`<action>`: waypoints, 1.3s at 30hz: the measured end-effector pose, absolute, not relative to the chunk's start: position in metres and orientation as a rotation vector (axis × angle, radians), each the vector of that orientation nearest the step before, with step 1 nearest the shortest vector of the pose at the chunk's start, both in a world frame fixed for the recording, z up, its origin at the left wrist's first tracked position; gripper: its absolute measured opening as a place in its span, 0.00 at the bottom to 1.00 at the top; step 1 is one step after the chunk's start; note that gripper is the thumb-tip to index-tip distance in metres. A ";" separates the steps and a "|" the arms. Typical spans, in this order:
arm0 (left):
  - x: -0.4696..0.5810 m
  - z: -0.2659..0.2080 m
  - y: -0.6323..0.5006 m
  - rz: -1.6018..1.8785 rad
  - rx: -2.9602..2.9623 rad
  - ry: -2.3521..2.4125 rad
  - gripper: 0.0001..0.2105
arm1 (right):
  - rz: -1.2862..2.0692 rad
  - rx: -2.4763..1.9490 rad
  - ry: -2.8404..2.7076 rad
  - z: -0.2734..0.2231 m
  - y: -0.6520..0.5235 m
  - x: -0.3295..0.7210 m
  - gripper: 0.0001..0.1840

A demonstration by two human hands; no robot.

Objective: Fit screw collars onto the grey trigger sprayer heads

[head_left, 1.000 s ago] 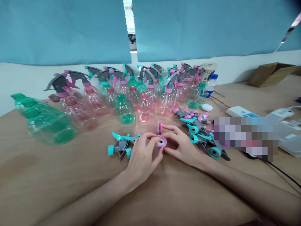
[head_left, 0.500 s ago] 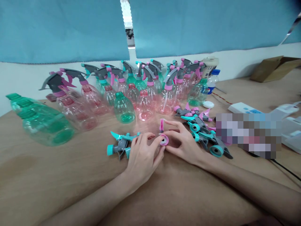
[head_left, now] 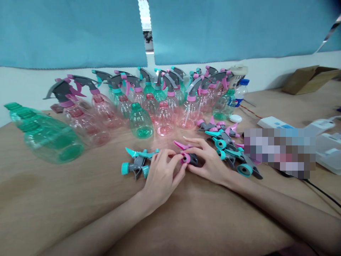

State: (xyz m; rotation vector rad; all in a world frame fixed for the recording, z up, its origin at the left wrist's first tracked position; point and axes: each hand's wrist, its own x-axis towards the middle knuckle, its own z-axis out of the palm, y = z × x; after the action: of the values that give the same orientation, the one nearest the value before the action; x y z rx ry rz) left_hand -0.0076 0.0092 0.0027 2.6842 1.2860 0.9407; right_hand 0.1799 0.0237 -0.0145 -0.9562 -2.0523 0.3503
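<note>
Between my two hands is a pink and grey trigger spray head (head_left: 192, 159), its collar facing toward me. The fingers of my left hand (head_left: 163, 174) pinch the pink collar from the left. My right hand (head_left: 210, 161) is closed on the grey body from the right, and a pink trigger sticks out to the left above the fingers. Just left of my left hand lie several teal and grey spray heads (head_left: 137, 163), partly behind it. More teal spray heads (head_left: 234, 153) lie close to the right of my right hand, with pink ones behind them.
Several pink bottles (head_left: 164, 121) and green bottles (head_left: 141, 122) stand behind my hands, many fitted with spray heads. Green bottles (head_left: 50, 138) stand at the left. A blue-capped bottle (head_left: 241, 94), a white power strip (head_left: 275, 122) and a cardboard box (head_left: 306, 80) are at the right.
The pink spray head has turned between my fingers: its trigger stood upright before and now points left, and its grey body shows at the right. Both hands have stayed nearly in place.
</note>
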 end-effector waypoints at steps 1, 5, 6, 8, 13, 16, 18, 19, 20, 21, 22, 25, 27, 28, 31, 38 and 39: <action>-0.008 0.002 0.010 0.957 2.633 1.239 0.08 | 0.368 -0.958 -2.067 -0.015 0.024 0.181 0.18; -0.010 0.002 0.012 0.979 2.494 1.113 0.08 | 0.385 -0.956 -2.067 -0.017 0.026 0.184 0.18; -0.010 0.003 0.012 0.981 2.481 1.093 0.09 | 0.379 -0.958 -2.056 -0.017 0.027 0.184 0.17; -0.010 0.003 0.012 0.993 2.470 1.053 0.10 | 0.368 -0.956 -2.041 -0.017 0.027 0.184 0.17; -0.010 0.002 0.013 1.011 2.522 0.961 0.11 | 0.395 -0.956 -2.036 -0.017 0.027 0.184 0.12; -0.010 0.001 0.011 0.969 2.625 1.058 0.13 | 0.410 -0.978 -1.992 -0.013 0.025 0.182 0.11; -0.009 0.001 0.010 0.952 2.675 1.161 0.13 | 0.428 -0.997 -1.958 -0.010 0.024 0.181 0.11; -0.008 0.001 0.009 0.950 2.684 1.202 0.13 | 0.442 -1.005 -1.945 -0.009 0.023 0.181 0.10; -0.008 0.001 0.009 0.951 2.687 1.228 0.14 | 0.458 -1.011 -1.935 -0.009 0.023 0.180 0.10; -0.008 0.002 0.008 0.954 2.686 1.242 0.14 | 0.475 -1.016 -1.928 -0.009 0.022 0.180 0.10; -0.008 0.002 0.008 0.957 2.686 1.250 0.14 | 0.490 -1.022 -1.920 -0.009 0.022 0.180 0.10; -0.008 0.001 0.008 0.963 2.666 1.218 0.13 | 0.512 -1.035 -1.904 -0.010 0.022 0.180 0.09; -0.008 0.001 0.008 0.983 2.636 1.176 0.14 | 0.511 -1.035 -1.899 -0.011 0.022 0.180 0.10; -0.008 0.000 0.009 0.994 2.624 1.153 0.14 | 0.509 -1.030 -1.903 -0.011 0.022 0.180 0.10; -0.009 -0.001 0.009 1.016 2.602 1.108 0.14 | 0.495 -1.007 -1.934 -0.011 0.023 0.180 0.10; -0.008 0.001 0.010 0.965 2.756 1.188 0.14 | 0.510 -0.988 -1.950 -0.012 0.025 0.182 0.11; -0.007 0.002 0.009 0.944 2.802 1.233 0.14 | 0.511 -0.987 -1.952 -0.013 0.026 0.183 0.11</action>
State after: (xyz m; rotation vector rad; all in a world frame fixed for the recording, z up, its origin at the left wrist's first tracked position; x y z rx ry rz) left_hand -0.0073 0.0093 0.0019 2.8016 1.2326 0.9439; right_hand 0.1825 0.0256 -0.0127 -0.9872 -1.9519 0.5112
